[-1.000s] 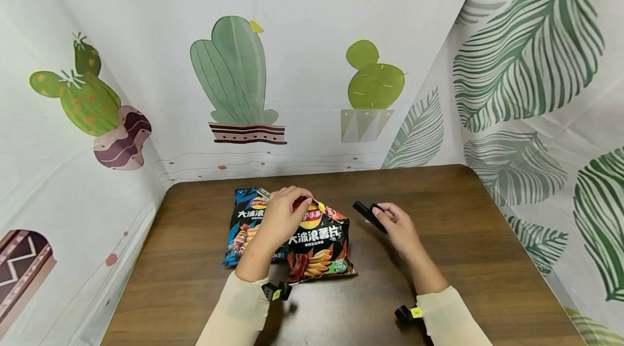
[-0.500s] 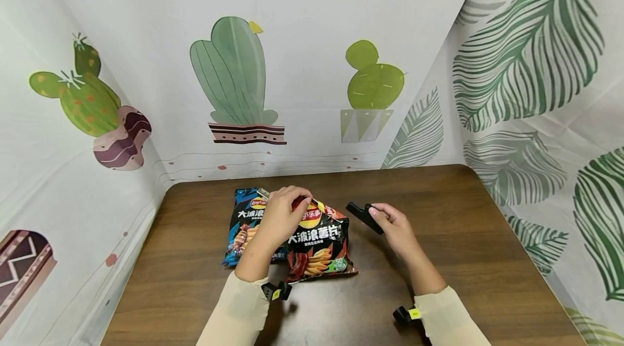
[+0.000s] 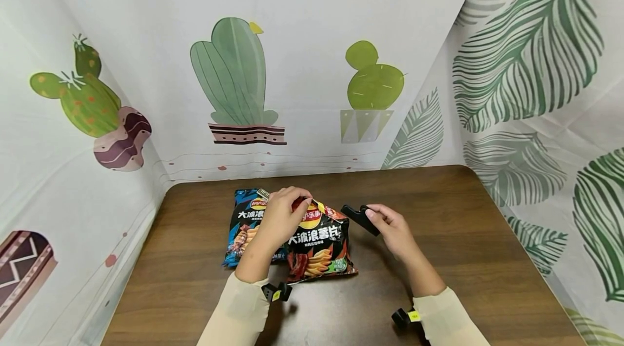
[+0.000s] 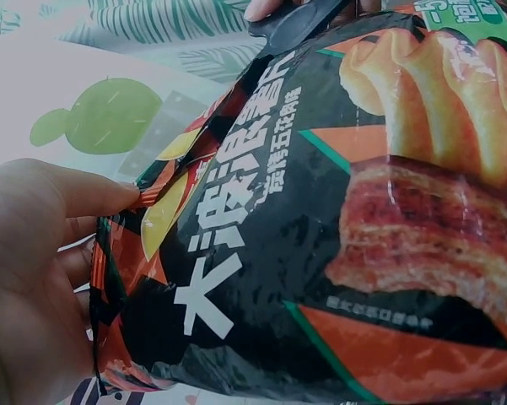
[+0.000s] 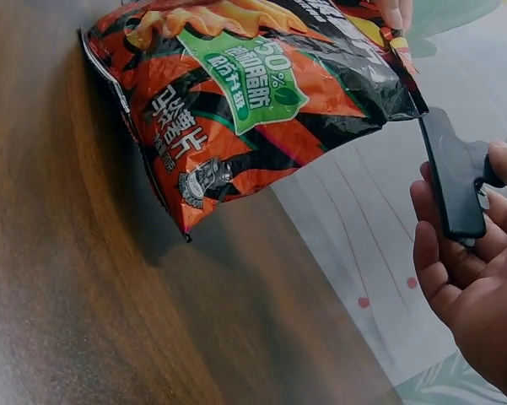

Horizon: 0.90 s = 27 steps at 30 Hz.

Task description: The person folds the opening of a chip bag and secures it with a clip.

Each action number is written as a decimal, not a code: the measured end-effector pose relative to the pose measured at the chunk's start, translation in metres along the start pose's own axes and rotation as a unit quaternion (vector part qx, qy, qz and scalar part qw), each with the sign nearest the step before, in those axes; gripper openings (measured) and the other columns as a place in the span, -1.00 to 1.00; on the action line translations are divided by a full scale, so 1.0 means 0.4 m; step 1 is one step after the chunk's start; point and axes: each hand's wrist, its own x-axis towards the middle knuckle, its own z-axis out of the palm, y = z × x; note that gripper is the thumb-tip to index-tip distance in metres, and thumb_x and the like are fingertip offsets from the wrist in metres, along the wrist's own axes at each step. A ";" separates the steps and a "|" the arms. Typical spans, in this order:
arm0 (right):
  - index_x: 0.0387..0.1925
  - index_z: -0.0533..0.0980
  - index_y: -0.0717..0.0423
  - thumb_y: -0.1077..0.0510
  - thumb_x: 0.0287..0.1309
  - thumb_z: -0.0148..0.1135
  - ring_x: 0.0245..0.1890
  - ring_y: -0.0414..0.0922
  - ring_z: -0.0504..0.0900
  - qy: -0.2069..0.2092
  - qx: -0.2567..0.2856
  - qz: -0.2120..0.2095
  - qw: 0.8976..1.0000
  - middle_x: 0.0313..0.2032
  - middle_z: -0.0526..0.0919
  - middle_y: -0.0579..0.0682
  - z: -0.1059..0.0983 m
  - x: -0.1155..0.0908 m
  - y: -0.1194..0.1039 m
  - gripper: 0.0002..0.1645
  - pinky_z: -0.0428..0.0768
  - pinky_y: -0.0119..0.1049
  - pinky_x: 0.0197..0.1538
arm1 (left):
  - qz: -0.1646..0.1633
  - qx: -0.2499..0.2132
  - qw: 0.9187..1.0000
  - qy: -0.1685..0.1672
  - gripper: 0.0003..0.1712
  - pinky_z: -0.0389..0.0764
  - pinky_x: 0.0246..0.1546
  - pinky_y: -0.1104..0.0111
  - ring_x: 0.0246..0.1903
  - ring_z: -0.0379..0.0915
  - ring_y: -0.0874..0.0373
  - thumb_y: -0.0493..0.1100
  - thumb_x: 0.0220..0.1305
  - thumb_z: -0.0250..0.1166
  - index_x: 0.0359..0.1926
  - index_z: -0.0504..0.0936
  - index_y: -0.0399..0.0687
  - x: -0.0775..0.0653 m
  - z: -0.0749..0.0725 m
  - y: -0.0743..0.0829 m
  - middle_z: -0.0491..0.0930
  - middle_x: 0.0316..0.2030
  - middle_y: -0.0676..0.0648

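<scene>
A black and orange bag of potato chips (image 3: pixel 314 248) stands tilted on the table, its top edge folded over. My left hand (image 3: pixel 283 216) pinches the bag's top left edge between thumb and fingers, as the left wrist view also shows. My right hand (image 3: pixel 394 229) holds a black handheld bag sealer (image 5: pixel 451 181) by its body, thumb on its short lever. In the right wrist view the sealer's far end is at the bag's upper right corner; whether the edge lies inside its jaws I cannot tell.
A blue and black chip bag (image 3: pixel 239 229) lies on the wooden table (image 3: pixel 195 281) to the left, partly behind my left forearm. A white curtain (image 3: pixel 312 64) printed with cacti and leaves hangs behind the table. Both wrists carry small black cameras.
My right hand has moved left with the bag sealer, bringing its tip from clear of the chip bag to the bag's upper right corner. My left hand and the bag have stayed put.
</scene>
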 end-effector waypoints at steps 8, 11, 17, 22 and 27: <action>0.03 0.58 0.38 0.20 0.48 0.08 -0.34 -0.31 0.64 -0.024 0.016 -0.020 0.999 -0.35 0.68 -0.22 0.002 -0.001 0.001 -0.68 0.60 -0.39 -0.28 | 0.001 -0.003 1.000 0.002 -0.75 0.27 0.36 -0.13 -0.07 0.59 0.01 -0.07 0.50 0.19 -0.04 0.72 -0.08 -0.002 0.002 -0.003 0.71 -0.12 0.00; 0.02 0.57 0.38 0.21 0.48 0.08 -0.33 -0.32 0.64 -0.029 0.014 -0.029 0.999 -0.35 0.69 -0.22 0.003 -0.002 0.000 -0.70 0.60 -0.40 -0.27 | 0.001 -0.002 1.000 0.003 -0.76 0.29 0.36 -0.12 -0.08 0.59 0.02 -0.07 0.50 0.19 -0.05 0.72 -0.07 -0.002 0.002 -0.003 0.71 -0.13 0.01; 0.00 0.56 0.39 0.21 0.50 0.05 -0.33 -0.32 0.63 -0.031 0.018 -0.037 0.999 -0.34 0.68 -0.21 0.005 -0.003 0.002 -0.70 0.59 -0.40 -0.27 | 0.000 -0.001 1.000 0.003 -0.75 0.29 0.35 -0.12 -0.05 0.60 0.01 -0.06 0.50 0.19 -0.05 0.72 -0.07 -0.002 0.003 -0.004 0.71 -0.12 0.01; -0.01 0.55 0.41 0.22 0.51 0.03 -0.34 -0.33 0.61 -0.027 0.025 -0.043 0.998 -0.36 0.66 -0.25 0.007 -0.001 0.002 -0.70 0.58 -0.41 -0.28 | 0.001 0.002 1.000 0.009 -0.79 0.31 0.33 -0.10 -0.07 0.60 0.03 -0.06 0.49 0.20 -0.08 0.72 0.00 -0.003 0.004 -0.005 0.71 -0.13 0.02; -0.02 0.55 0.43 0.23 0.50 0.04 -0.35 -0.34 0.61 -0.018 0.030 -0.041 0.999 -0.37 0.65 -0.27 0.010 -0.002 0.000 -0.70 0.57 -0.43 -0.29 | 0.001 0.003 1.000 0.013 -0.81 0.32 0.33 -0.10 -0.07 0.60 0.05 -0.06 0.49 0.20 -0.10 0.72 0.04 -0.003 0.005 -0.006 0.71 -0.13 0.03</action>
